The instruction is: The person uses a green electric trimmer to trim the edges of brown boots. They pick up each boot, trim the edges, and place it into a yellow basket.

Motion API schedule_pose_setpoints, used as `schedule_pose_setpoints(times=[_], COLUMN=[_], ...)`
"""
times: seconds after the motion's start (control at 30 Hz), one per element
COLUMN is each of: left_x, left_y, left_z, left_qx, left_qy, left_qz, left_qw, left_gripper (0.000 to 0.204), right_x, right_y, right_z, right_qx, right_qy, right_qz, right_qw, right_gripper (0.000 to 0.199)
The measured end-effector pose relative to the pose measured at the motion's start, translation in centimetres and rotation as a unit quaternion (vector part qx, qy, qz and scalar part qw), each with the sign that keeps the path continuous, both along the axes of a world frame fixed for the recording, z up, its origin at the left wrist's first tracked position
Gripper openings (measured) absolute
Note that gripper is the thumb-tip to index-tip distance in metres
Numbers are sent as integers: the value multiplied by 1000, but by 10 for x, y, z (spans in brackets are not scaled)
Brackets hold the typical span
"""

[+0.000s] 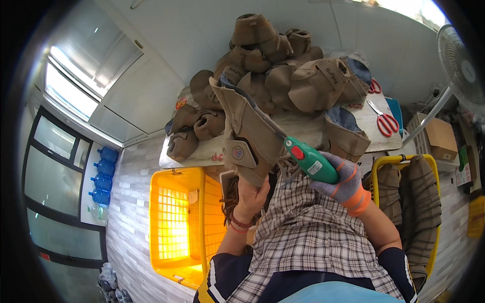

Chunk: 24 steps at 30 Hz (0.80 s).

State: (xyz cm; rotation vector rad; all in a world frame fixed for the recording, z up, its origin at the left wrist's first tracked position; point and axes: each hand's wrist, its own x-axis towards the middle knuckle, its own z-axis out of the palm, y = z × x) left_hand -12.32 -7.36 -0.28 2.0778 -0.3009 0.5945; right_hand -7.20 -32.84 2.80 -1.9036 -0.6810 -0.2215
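Observation:
My bare left hand (254,198) grips the lower end of a brown boot upper (252,123), holding it raised in front of the table. The upper has a strap with a round emblem and a dark lining. In my right hand (349,183), wearing a grey and orange glove, is a green handheld power tool (314,162) with a red button. Its front end meets or nearly meets the upper's right edge; I cannot tell if they touch. Loose threads (287,166) hang just below that spot. More brown uppers (268,83) lie heaped on the table behind.
The table (305,132) also holds red-handled scissors (386,123) and a second red-handled pair (374,87). A yellow basket (203,189) stands at left; another yellow basket (436,174) at right holds stacked brown pieces. A fan (461,68) and cardboard box (438,137) are at far right.

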Motion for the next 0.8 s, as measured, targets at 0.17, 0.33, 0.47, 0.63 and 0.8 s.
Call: schedule_pose_setpoints(times=[0.17,0.33,0.47,0.63,0.8], left_x=[8,5,4,-1,8], left_y=[-12,-25,-22,-19,-9], left_z=[-2,-12,-25,-35,-32], left_qx=[239,286,335,331,323], left_qy=[-118,-91,-94,-61,-98], left_qz=[48,54,31,-19,17], left_qw=[963,952,937,942,941], left_gripper=[29,36,38,38,37], right_x=[-4,-6,-5,6,20], right_y=[2,-1,-3,-8,-23], right_z=[3,3,2,7,-2], right_qx=[38,82,132,135,195], right_qy=[62,135,193,221,195], right_qz=[-16,-37,-27,-25,-65], right_qw=[997,987,972,965,959], right_gripper=[63,63,63,60,53])
